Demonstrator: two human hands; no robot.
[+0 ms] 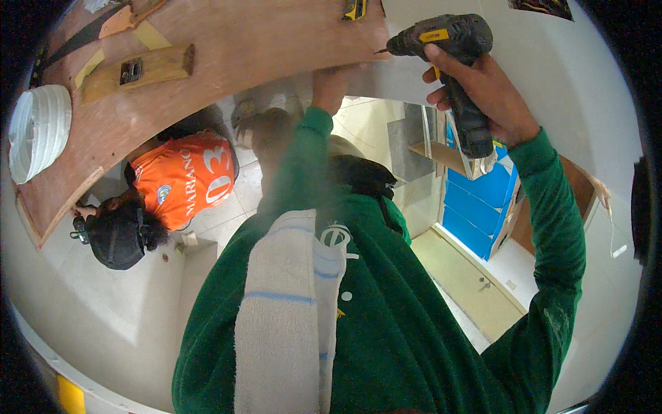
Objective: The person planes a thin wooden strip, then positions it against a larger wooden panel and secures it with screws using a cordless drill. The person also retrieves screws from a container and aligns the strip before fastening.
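Two hands: right hand (483, 90) grips black drill (452, 48), left hand (331, 86) presses open against plywood panel (262, 41).

The drill (452, 52) sits in the right hand (483, 90), its bit touching the edge of the board (241, 48). The left hand (331, 86) presses on that edge, just left of the drill. Far left of both hands, a co-worker (158, 193) crouches below the board.
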